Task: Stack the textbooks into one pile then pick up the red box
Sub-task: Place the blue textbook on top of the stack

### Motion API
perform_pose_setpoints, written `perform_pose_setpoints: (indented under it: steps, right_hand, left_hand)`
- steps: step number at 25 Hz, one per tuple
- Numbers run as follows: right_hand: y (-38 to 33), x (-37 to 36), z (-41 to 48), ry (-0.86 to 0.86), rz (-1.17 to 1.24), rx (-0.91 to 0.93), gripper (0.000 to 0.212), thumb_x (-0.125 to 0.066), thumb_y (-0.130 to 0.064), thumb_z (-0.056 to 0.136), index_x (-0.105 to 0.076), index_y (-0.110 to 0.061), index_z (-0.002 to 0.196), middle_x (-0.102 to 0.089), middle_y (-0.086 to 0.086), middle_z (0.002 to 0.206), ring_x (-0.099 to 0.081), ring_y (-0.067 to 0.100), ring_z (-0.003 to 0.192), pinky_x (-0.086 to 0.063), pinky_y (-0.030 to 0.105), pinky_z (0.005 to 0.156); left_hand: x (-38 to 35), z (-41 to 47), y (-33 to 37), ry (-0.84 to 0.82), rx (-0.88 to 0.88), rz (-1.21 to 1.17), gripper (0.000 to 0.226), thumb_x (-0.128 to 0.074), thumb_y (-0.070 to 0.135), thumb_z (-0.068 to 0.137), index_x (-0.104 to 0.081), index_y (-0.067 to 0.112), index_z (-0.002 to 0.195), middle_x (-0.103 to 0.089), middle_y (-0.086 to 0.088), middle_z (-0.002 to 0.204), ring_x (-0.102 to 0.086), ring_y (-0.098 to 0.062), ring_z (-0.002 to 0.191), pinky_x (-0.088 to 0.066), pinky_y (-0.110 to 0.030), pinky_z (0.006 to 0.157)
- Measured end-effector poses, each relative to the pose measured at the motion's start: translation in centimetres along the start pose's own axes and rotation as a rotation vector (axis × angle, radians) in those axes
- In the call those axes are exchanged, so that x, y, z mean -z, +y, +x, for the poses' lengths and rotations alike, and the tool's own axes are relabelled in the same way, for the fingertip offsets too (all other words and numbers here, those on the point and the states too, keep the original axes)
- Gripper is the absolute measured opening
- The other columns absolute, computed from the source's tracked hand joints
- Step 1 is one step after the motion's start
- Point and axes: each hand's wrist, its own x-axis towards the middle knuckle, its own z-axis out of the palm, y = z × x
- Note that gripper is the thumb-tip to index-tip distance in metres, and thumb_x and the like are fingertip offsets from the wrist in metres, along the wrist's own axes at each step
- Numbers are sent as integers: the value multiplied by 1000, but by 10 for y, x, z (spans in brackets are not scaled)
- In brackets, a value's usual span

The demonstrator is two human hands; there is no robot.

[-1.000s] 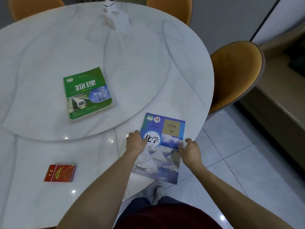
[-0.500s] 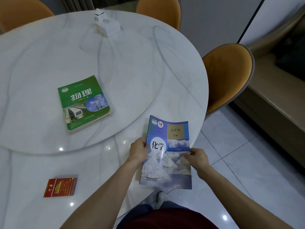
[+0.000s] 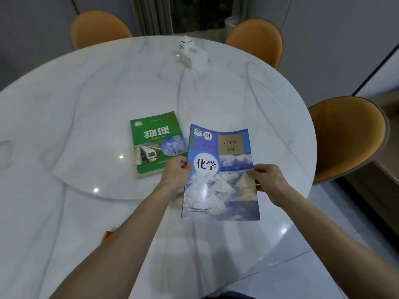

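Note:
A blue textbook [image 3: 220, 175] with white mountains on its cover is held above the white round table [image 3: 86, 104]. My left hand [image 3: 176, 174] grips its left edge and my right hand [image 3: 268, 180] grips its right edge. A green textbook [image 3: 155, 143] lies flat on the table, just left of the blue one, whose left edge overlaps its right corner. Only a small red corner of the red box [image 3: 107, 236] shows at the lower left, the remainder hidden behind my left forearm.
A white box-like object [image 3: 193, 55] stands at the table's far side. Orange chairs ring the table: one far left [image 3: 98, 29], one far right [image 3: 255, 39], one at the right [image 3: 345, 137]. A raised round plate [image 3: 108, 169] covers the table's middle.
Both hands have lifted the blue textbook off the table's near edge and carried it up and left, to right beside the green textbook. The camera has tilted up, and my arm now covers most of the red box.

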Motion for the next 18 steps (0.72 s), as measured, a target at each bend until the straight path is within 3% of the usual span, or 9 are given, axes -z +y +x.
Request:
perform_pose_setpoints:
  steps: [5, 7, 10, 12, 15, 18]
  right_hand:
    - [-68, -48, 29, -48, -32, 146, 11, -55, -2, 89, -65, 2, 86, -60, 20, 85, -56, 28, 77, -50, 41, 72]
    - [-94, -67, 44, -69, -50, 191, 16, -56, -2, 89, -62, -1, 74, -56, 19, 83, -53, 27, 76, -47, 40, 69]
    - [-123, -99, 70, -99, -66, 219, 24, -56, -3, 88, -59, -8, 65, -56, 18, 83, -54, 27, 76, -48, 39, 70]
    - [-134, -119, 90, -128, -72, 222, 27, -56, -2, 89, -58, -9, 63, -56, 18, 84, -55, 28, 77, -50, 41, 70]
    - [-137, -145, 122, -143, -113, 204, 25, -58, -5, 89, -59, -6, 64, -55, 17, 85, -54, 28, 78, -51, 41, 73]
    - [-131, -167, 154, -131, -188, 178, 15, -59, -9, 88, -64, 5, 84, -54, 14, 86, -51, 27, 80, -48, 39, 72]
  left_hand:
    - [63, 34, 16, 134, -19, -92, 12, -57, 8, 91, -63, 0, 97, -70, -20, 103, -65, -34, 95, -52, -47, 88]
    - [86, 50, 21, 188, -16, -115, 13, -58, 9, 90, -64, 0, 97, -70, -18, 102, -66, -34, 97, -52, -45, 88]
    - [115, 74, 24, 269, -10, -125, 9, -59, 9, 89, -64, 2, 91, -68, -13, 92, -65, -27, 82, -54, -35, 73]
    - [128, 89, 22, 325, 5, -96, 7, -59, 9, 88, -63, 6, 82, -63, -7, 79, -56, -19, 67, -45, -24, 58]
    - [139, 113, 13, 347, 58, -68, 14, -58, 9, 88, -58, 9, 73, -61, -10, 82, -52, -23, 72, -43, -26, 60]
    - [139, 135, -2, 362, 118, -31, 13, -57, 9, 88, -55, 8, 75, -59, -11, 83, -51, -23, 73, -41, -26, 59]
